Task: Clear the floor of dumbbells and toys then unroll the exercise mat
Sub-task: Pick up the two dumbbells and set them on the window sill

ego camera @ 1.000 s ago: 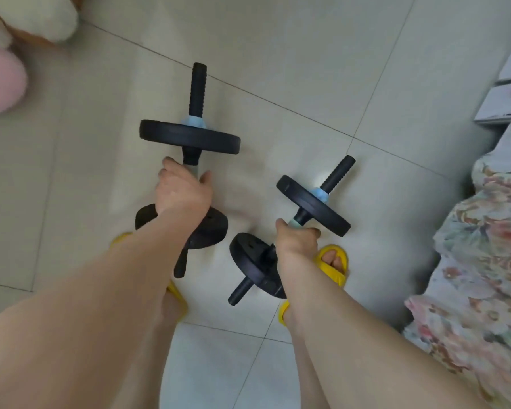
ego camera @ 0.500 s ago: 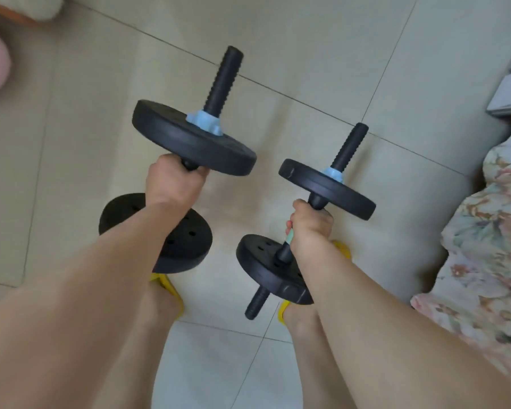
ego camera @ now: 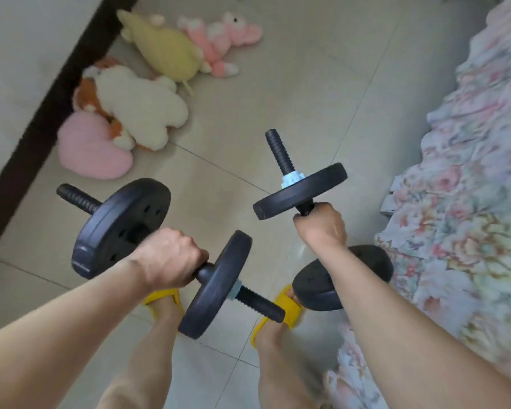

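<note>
Pale glossy tiled floor, and both dumbbells are up in the air above it!

The left hand has its grip clenched round the bar of the left dumbbell; the right hand is fisted on the right dumbbell. Matte black round plates, ribbed threaded bar ends, pale blue collars. Fluffy plush toys lie heaped by the dark baseboard; floral bedding on the right.

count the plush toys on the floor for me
5: pink heart, white plush over an orange one, yellow one, pink one, all by the dark baseboard. More may be hidden.
</note>
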